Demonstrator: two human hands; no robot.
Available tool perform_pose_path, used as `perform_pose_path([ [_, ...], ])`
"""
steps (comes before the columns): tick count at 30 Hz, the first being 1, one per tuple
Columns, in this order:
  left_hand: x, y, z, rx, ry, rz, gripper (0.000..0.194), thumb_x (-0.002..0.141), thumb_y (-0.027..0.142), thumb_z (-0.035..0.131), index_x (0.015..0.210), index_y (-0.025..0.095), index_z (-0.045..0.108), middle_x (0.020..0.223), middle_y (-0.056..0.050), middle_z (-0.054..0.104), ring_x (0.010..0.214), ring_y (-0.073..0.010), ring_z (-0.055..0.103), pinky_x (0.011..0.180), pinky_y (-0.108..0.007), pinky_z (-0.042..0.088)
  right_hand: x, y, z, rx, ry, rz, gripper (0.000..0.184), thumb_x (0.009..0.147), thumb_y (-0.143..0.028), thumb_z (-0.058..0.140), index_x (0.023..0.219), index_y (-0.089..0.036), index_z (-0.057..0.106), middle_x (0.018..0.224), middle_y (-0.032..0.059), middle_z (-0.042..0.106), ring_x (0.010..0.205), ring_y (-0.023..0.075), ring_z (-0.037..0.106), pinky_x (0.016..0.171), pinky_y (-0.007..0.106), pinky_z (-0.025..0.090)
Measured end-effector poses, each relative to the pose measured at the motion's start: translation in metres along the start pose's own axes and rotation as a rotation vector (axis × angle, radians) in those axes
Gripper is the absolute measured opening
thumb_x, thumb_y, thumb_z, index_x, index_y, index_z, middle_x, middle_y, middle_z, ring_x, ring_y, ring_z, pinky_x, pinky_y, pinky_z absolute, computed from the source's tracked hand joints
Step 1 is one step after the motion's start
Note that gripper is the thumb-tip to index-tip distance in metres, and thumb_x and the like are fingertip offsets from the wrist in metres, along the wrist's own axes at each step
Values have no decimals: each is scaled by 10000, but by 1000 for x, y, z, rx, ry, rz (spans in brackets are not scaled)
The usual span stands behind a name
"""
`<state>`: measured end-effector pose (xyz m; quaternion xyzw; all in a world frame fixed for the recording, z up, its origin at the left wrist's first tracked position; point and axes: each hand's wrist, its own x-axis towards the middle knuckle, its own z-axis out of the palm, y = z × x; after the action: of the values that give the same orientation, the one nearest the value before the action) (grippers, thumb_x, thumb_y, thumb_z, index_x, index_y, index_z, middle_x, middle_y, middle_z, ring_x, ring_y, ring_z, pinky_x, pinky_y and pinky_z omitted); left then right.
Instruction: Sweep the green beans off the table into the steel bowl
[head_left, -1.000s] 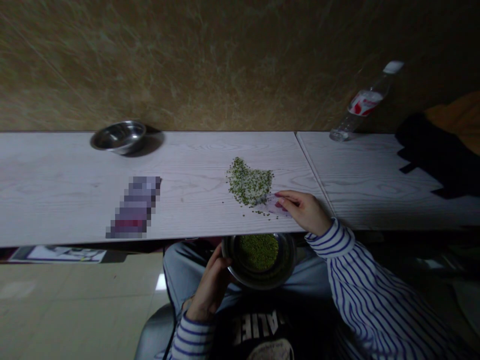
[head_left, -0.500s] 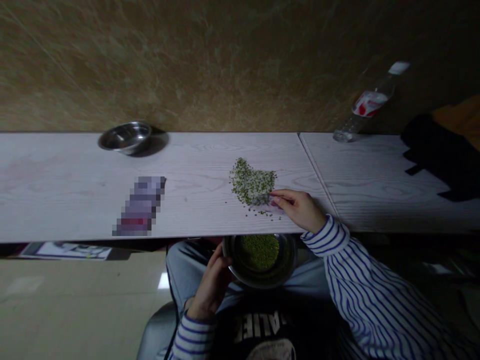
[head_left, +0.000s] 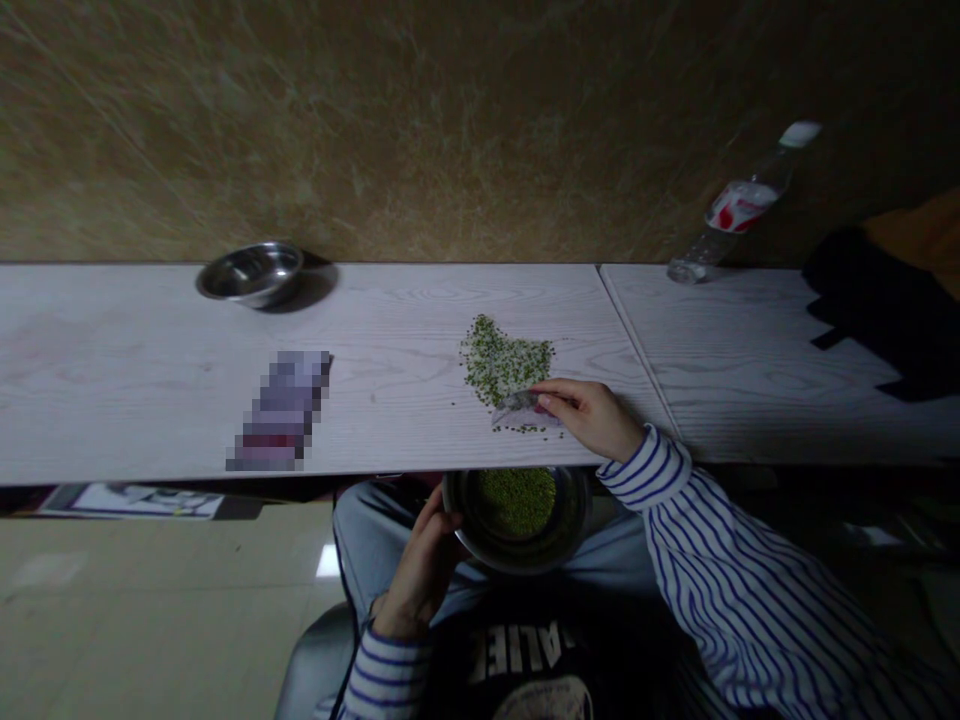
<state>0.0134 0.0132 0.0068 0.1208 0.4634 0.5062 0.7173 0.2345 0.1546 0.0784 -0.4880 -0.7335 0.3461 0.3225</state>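
Observation:
My left hand (head_left: 428, 560) is closed on the left rim of a metal bowl (head_left: 523, 563), which sits over my lap against the table's front edge. Inside it lie many small green mung beans (head_left: 517, 500). On the table, my right hand (head_left: 592, 415) pinches a thin greyish-purple sheet (head_left: 514, 409), held low at the near side of some scattered mung beans (head_left: 501, 352). The sheet's material cannot be made out. A few beans lie between the sheet and the table edge.
A second metal bowl (head_left: 251, 277) stands near the wall at the left. Closer to the front edge lies a blurred-out flat item (head_left: 281, 410). A plastic bottle (head_left: 731, 215) stands at the back right, with a black cloth-like thing (head_left: 885, 310) beyond it.
My right hand has shifted slightly left with the sheet, which now shows more of its length beside the scattered beans. My left hand and the bowl have hardly moved.

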Motion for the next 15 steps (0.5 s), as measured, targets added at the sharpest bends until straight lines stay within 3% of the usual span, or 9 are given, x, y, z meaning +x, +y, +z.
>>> perform_pose_path([
  [10,0,-1,-4,-30,-10,-7,528,696,230,663,1223,258,640,1157,-73,686,1041,-307,617,804,-405,524,14,-3,9,18,-98,-49,261,862,-209,572,1053,-207,750,981,61,772,862,182,717,817,337,564],
  [15,-3,4,1,-7,-20,1,499,708,212,646,1206,246,652,1155,-69,689,1035,-283,622,823,-389,523,8,-4,-1,70,-153,-45,249,859,-226,571,1028,-197,752,962,58,772,842,172,718,810,322,567],
])
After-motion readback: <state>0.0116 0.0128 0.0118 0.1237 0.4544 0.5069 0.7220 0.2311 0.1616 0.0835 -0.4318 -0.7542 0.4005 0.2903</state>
